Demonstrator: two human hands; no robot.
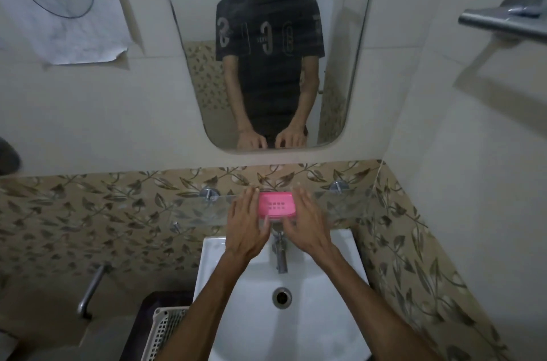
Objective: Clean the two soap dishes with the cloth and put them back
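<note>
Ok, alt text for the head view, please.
Two bare hands, left hand and right hand, flank a pink plastic soap dish on a clear glass shelf above a white ceramic basin with a chrome tap. A wall mirror hangs above.

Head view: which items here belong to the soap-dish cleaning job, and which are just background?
Job items:
- pink soap dish on the glass shelf
- left hand and right hand, flanking the dish, fingers spread
- No cloth or second dish visible.

Background:
- sink
- tap
- mirror
- paper sign marked 11
- white basket
- metal wall fitting
</note>
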